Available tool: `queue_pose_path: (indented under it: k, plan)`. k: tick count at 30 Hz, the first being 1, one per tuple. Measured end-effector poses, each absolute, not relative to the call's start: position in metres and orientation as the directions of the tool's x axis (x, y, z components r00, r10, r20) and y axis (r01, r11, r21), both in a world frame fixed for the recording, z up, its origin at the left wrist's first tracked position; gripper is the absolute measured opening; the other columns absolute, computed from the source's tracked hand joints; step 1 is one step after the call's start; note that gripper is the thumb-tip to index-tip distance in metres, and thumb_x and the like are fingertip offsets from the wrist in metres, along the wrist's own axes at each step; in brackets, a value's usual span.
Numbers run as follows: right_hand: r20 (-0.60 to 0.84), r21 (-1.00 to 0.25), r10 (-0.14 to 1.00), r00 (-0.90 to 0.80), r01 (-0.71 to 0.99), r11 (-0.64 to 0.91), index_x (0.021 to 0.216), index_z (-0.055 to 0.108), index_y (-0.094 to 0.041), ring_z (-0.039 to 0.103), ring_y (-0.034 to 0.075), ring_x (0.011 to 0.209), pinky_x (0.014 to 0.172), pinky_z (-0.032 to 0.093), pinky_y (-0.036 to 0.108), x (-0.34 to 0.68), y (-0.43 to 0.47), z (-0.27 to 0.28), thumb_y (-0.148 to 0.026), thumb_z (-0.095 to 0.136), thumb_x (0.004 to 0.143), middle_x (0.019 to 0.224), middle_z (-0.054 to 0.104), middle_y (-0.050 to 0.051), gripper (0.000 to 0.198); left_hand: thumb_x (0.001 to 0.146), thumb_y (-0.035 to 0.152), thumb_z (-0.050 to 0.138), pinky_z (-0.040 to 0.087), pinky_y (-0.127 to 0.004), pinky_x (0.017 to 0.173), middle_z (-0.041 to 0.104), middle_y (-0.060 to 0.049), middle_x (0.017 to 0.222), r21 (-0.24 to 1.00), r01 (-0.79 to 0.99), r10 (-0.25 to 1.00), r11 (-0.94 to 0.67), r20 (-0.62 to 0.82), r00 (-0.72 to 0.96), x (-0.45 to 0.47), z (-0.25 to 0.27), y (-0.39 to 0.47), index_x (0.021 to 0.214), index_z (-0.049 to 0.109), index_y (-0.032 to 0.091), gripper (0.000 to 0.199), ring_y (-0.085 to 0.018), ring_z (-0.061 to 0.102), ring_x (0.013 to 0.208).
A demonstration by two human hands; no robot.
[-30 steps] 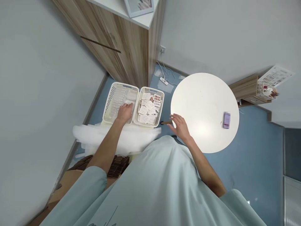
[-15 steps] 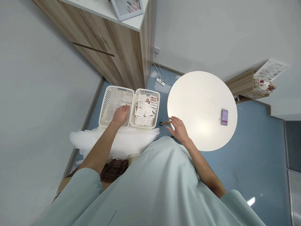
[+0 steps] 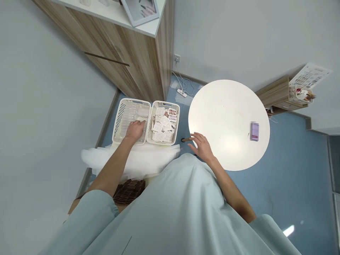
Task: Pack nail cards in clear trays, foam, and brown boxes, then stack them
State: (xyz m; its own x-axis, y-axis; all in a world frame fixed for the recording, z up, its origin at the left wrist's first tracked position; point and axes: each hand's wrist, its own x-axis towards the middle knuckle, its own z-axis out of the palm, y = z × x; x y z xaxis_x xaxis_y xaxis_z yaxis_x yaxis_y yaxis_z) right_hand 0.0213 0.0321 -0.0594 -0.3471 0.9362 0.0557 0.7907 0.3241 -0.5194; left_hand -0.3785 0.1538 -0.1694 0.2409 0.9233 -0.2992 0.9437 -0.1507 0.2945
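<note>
My left hand [image 3: 135, 130] reaches into the left white basket [image 3: 114, 132], over its clear plastic boxes [image 3: 129, 113]. The index finger points to the right and the other fingers are bent. What is under them, if anything, cannot be made out. A small white pack [image 3: 143, 111] lies just above this hand. My right hand [image 3: 203, 146] hovers by the left edge of the round white table [image 3: 223, 106], fingers spread, with nothing in it.
The adjoining basket [image 3: 177, 122] holds many white cards and packs of press-on nails [image 3: 172, 112]. White foam wrap [image 3: 148, 159] lies in front of both baskets. A wooden cabinet [image 3: 138, 67] stands behind. A phone [image 3: 254, 131] rests on the table; a power strip [image 3: 181, 93] is on the floor.
The fingers of my left hand have bent inward from a flatter, stretched pose over the boxes. My right hand has barely moved. The view has shifted slightly.
</note>
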Motion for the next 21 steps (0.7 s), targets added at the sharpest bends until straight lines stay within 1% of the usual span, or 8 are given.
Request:
queue_pose_path:
  k: [3, 6, 9, 12, 14, 16, 19, 21]
  plan:
    - [0.072, -0.525, 0.931, -0.359, 0.779, 0.341, 0.123, 0.071, -0.024, 0.057, 0.033, 0.142, 0.113, 0.053, 0.057, 0.020, 0.034, -0.059, -0.035, 0.062, 0.105, 0.141, 0.070, 0.011, 0.023, 0.089, 0.010, 0.046, 0.038, -0.052, 0.112, 0.071, -0.029, 0.126, 0.283, 0.951, 0.943, -0.120, -0.267, 0.199, -0.381, -0.162, 0.152, 0.148, 0.057, 0.004, 0.061, -0.039, 0.059, 0.133]
    - [0.072, -0.531, 0.929, -0.363, 0.775, 0.344, 0.122, 0.072, -0.025, 0.058, 0.033, 0.142, 0.112, 0.053, 0.057, 0.019, 0.036, -0.060, -0.034, 0.062, 0.105, 0.141, 0.071, 0.010, 0.022, 0.094, 0.016, 0.046, 0.039, -0.053, 0.112, 0.072, -0.028, 0.126, 0.308, 0.950, 0.966, -0.058, -0.222, 0.131, -0.385, -0.150, 0.149, 0.149, 0.057, 0.005, 0.058, -0.040, 0.061, 0.129]
    - [0.073, -0.538, 0.928, -0.365, 0.769, 0.345, 0.122, 0.072, -0.025, 0.058, 0.033, 0.142, 0.111, 0.054, 0.058, 0.021, 0.035, -0.060, -0.034, 0.062, 0.105, 0.142, 0.070, 0.010, 0.022, 0.094, 0.020, 0.053, 0.039, -0.053, 0.116, 0.074, -0.021, 0.127, 0.394, 0.919, 0.989, 0.030, -0.147, 0.031, -0.387, -0.133, 0.144, 0.149, 0.059, 0.012, 0.055, -0.038, 0.061, 0.131]
    - [0.084, -0.547, 0.926, -0.368, 0.760, 0.351, 0.121, 0.073, -0.025, 0.058, 0.033, 0.142, 0.111, 0.054, 0.057, 0.024, 0.034, -0.060, -0.035, 0.062, 0.105, 0.141, 0.070, 0.010, 0.022, 0.093, 0.026, 0.063, 0.041, -0.051, 0.118, 0.076, -0.015, 0.125, 0.512, 0.849, 0.991, 0.131, -0.049, -0.123, -0.379, -0.111, 0.139, 0.147, 0.060, 0.019, 0.054, -0.034, 0.062, 0.131]
    - [0.085, -0.556, 0.926, -0.369, 0.754, 0.351, 0.122, 0.073, -0.026, 0.057, 0.033, 0.142, 0.112, 0.054, 0.058, 0.027, 0.033, -0.059, -0.035, 0.061, 0.105, 0.142, 0.070, 0.010, 0.022, 0.089, 0.032, 0.072, 0.046, -0.049, 0.115, 0.078, -0.012, 0.120, 0.610, 0.769, 0.974, 0.190, -0.017, -0.227, -0.363, -0.095, 0.136, 0.145, 0.061, 0.021, 0.057, -0.032, 0.067, 0.124]
    - [0.089, -0.564, 0.926, -0.368, 0.747, 0.351, 0.124, 0.072, -0.026, 0.057, 0.033, 0.144, 0.113, 0.053, 0.058, 0.032, 0.033, -0.057, -0.036, 0.061, 0.105, 0.143, 0.070, 0.010, 0.024, 0.084, 0.037, 0.079, 0.052, -0.046, 0.108, 0.079, -0.009, 0.112, 0.729, 0.646, 0.958, 0.227, -0.047, -0.284, -0.339, -0.079, 0.134, 0.142, 0.063, 0.021, 0.062, -0.029, 0.072, 0.111]
    - [0.108, -0.575, 0.928, -0.357, 0.739, 0.351, 0.126, 0.072, -0.027, 0.056, 0.033, 0.145, 0.115, 0.052, 0.058, 0.043, 0.033, -0.053, -0.039, 0.061, 0.106, 0.144, 0.069, 0.010, 0.026, 0.076, 0.045, 0.086, 0.059, -0.042, 0.096, 0.080, -0.008, 0.097, 0.892, 0.388, 0.965, 0.230, -0.156, -0.212, -0.292, -0.060, 0.127, 0.138, 0.064, 0.017, 0.071, -0.026, 0.075, 0.099]
    - [0.131, -0.587, 0.931, -0.340, 0.731, 0.349, 0.127, 0.071, -0.027, 0.055, 0.032, 0.145, 0.116, 0.051, 0.057, 0.054, 0.033, -0.050, -0.041, 0.061, 0.106, 0.144, 0.069, 0.009, 0.027, 0.069, 0.048, 0.090, 0.060, -0.041, 0.093, 0.079, -0.007, 0.092, 0.940, 0.241, 0.968, 0.241, -0.217, -0.123, -0.256, -0.051, 0.119, 0.136, 0.065, 0.015, 0.078, -0.027, 0.076, 0.098]
